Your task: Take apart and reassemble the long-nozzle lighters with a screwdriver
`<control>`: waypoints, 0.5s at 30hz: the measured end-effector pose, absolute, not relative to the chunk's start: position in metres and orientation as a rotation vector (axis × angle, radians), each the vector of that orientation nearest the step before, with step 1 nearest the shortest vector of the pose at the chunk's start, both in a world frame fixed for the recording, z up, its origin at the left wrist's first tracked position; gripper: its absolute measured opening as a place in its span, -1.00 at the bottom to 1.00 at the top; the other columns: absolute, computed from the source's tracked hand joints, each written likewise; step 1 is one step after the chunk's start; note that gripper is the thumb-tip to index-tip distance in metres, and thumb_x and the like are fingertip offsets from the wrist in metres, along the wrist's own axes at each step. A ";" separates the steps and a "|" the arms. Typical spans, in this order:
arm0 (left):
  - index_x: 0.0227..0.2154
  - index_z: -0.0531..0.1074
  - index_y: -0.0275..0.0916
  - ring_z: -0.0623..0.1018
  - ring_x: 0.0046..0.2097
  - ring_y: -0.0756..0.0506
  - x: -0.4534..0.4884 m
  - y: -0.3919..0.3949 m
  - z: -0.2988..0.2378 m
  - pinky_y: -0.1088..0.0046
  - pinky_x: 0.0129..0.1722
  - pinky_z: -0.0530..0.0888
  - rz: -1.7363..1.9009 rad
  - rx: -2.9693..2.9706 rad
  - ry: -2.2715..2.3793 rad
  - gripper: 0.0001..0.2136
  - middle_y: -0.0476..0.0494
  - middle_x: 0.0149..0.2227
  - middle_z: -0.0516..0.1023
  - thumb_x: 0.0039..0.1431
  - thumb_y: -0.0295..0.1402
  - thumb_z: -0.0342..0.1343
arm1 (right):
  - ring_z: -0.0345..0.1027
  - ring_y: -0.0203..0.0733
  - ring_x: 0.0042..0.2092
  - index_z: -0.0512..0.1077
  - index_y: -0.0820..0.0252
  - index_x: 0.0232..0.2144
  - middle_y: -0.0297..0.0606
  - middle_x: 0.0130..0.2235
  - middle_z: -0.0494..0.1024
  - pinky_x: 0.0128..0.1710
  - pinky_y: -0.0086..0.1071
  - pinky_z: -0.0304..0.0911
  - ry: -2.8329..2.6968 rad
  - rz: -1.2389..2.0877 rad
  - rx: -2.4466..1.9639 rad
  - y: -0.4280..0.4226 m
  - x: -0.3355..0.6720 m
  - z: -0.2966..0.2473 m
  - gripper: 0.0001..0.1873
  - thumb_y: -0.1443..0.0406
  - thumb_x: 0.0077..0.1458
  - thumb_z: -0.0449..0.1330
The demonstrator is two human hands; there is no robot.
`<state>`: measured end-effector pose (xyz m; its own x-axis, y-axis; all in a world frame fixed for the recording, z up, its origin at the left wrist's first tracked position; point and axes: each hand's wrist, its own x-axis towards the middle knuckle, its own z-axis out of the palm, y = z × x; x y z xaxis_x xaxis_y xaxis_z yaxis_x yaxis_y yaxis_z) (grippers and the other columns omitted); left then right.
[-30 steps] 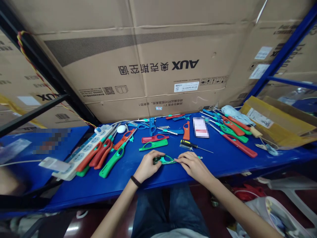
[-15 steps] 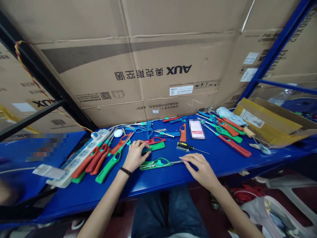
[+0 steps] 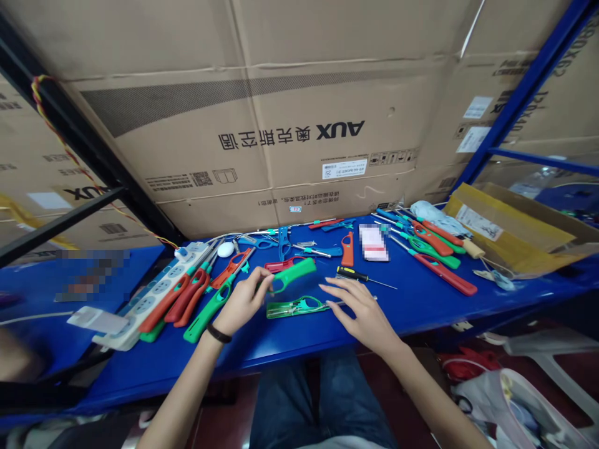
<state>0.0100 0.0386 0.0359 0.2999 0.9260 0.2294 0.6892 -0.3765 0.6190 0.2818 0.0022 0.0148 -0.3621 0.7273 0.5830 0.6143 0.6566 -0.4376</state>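
Observation:
My left hand (image 3: 243, 298) pinches one end of a green plastic lighter shell half (image 3: 292, 275) and holds it lifted above the blue table (image 3: 402, 305). Just below it lies an open green lighter half with its inner parts and metal tube (image 3: 299, 306) showing. My right hand (image 3: 358, 307) hovers over the tube end of that lighter, fingers spread, holding nothing. A red shell half (image 3: 281, 264) lies just behind the lifted green one.
A white power strip (image 3: 154, 293) and several red and green long lighters (image 3: 196, 296) lie at the left. A black screwdriver (image 3: 358, 275), more lighters (image 3: 437, 252) and an open cardboard box (image 3: 515, 234) sit to the right. Large cardboard cartons (image 3: 290, 125) wall the back.
My left hand left the open lighter, reached back to the green shell half and picked it up. My right hand let go of the tube end and opened above it.

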 end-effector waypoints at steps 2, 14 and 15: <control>-0.33 0.35 -0.22 0.46 -0.45 -0.03 0.016 0.033 0.048 0.47 -0.36 0.40 0.745 2.120 1.368 -0.73 0.01 -0.48 0.47 0.29 -0.16 -0.12 | 0.23 -0.09 0.13 0.28 0.03 0.13 -0.22 0.14 0.37 0.14 -0.11 0.15 -2.142 0.188 -1.009 0.005 0.271 0.024 -0.58 0.29 0.22 0.09; -0.23 0.42 -0.24 0.46 -0.47 0.04 0.045 0.017 0.076 0.58 -0.44 0.35 0.725 2.235 1.154 -0.77 0.01 -0.45 0.51 0.27 -0.21 -0.04 | 0.34 -0.33 -0.44 0.43 0.13 -0.08 -0.25 -0.23 0.50 -0.53 -0.47 0.31 -1.850 0.958 -1.035 0.004 0.235 0.027 -0.55 0.16 -0.05 0.32; -0.19 0.41 -0.23 0.46 -0.47 0.04 0.048 0.017 0.078 0.57 -0.43 0.35 0.703 2.262 1.126 -0.77 0.00 -0.43 0.52 0.27 -0.21 -0.04 | 0.34 -0.33 -0.44 0.45 0.15 -0.13 -0.25 -0.23 0.48 -0.56 -0.48 0.31 -1.826 1.034 -1.016 0.005 0.234 0.027 -0.55 0.14 -0.09 0.34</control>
